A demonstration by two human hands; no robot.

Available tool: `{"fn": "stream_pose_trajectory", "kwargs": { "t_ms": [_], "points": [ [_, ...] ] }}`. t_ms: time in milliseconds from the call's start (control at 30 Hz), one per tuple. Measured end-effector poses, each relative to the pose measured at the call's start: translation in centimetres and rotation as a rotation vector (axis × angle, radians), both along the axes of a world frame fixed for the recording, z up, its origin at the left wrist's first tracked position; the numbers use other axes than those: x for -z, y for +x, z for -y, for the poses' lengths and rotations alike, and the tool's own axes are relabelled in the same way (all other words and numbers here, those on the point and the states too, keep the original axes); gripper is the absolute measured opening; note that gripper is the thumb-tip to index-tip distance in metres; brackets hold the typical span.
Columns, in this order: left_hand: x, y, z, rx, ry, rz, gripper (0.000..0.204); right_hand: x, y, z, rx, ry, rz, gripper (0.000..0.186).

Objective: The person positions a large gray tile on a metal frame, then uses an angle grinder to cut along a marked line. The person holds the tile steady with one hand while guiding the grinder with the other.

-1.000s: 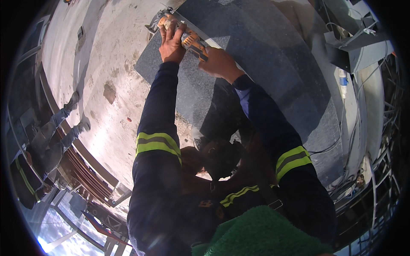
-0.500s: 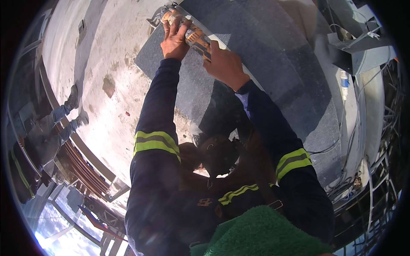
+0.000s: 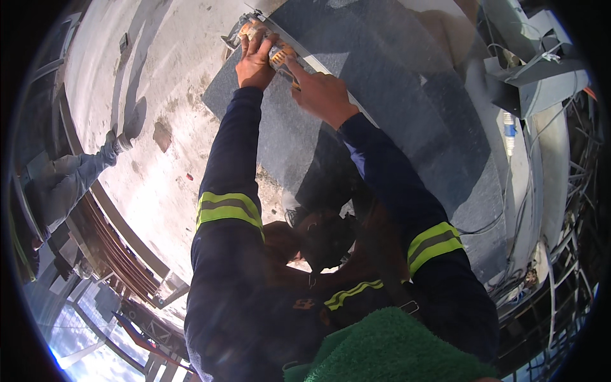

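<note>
Left hand [image 3: 254, 60]: reaches far forward, fingers curled and clenched over the front of a small orange and grey hand tool [image 3: 275, 54], at the top edge of the view.
Right hand [image 3: 321, 95]: closed around the rear of the same tool, just behind the left hand, the two almost touching.
Tool position: it sits on the far corner of a large dark grey stone slab [image 3: 407, 127], against a pale metal strip [image 3: 305, 54] that runs along the slab's edge.
Risk of slipping: both arms are stretched at full reach over the slab, so control looks weak; a jolt could skid the tool off the corner or pull the fingers toward its working end.
Risk to the slab: the work is right at a corner, which in my judgement could chip.
Cables: a white cable with a blue plug [image 3: 509, 130] hangs at the right, near the slab, and might snag.
Surroundings: dusty pale concrete floor [image 3: 159, 83] to the left; another person's grey trouser leg and shoe [image 3: 83, 169] stand well apart at the left rim; metal framing [image 3: 560, 254] crowds the right.
Foreground: green cloth [image 3: 394, 350] at the bottom hides the near worktop.
</note>
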State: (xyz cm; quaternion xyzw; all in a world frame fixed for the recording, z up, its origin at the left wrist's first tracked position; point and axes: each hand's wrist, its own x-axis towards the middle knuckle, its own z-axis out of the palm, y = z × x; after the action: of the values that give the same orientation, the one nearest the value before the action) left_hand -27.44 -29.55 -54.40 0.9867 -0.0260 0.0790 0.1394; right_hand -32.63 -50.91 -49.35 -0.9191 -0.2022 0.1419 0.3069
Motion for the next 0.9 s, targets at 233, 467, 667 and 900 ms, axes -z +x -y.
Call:
{"fn": "stream_pose_trajectory", "kwargs": {
  "t_ms": [233, 467, 667, 900],
  "points": [
    [-1.0, -1.9, 1.6, 0.015, -0.008, 0.001, 0.060, -1.3, -1.7, 2.0, -0.021, -0.007, -0.025, 0.080],
    [-0.3, -1.3, 1.1, 0.025, -0.013, -0.017, 0.061, -0.5, -1.3, 1.7, -0.017, 0.006, -0.014, 0.078],
    [-0.6, -0.5, 0.7, 0.028, 0.015, -0.003, 0.061, -0.8, -0.1, 0.9, -0.020, 0.001, -0.011, 0.079],
    [-0.6, -2.9, 2.0, 0.035, -0.020, 0.002, 0.060, -2.2, -2.2, 3.2, -0.048, -0.022, -0.097, 0.079]
  ]
}}
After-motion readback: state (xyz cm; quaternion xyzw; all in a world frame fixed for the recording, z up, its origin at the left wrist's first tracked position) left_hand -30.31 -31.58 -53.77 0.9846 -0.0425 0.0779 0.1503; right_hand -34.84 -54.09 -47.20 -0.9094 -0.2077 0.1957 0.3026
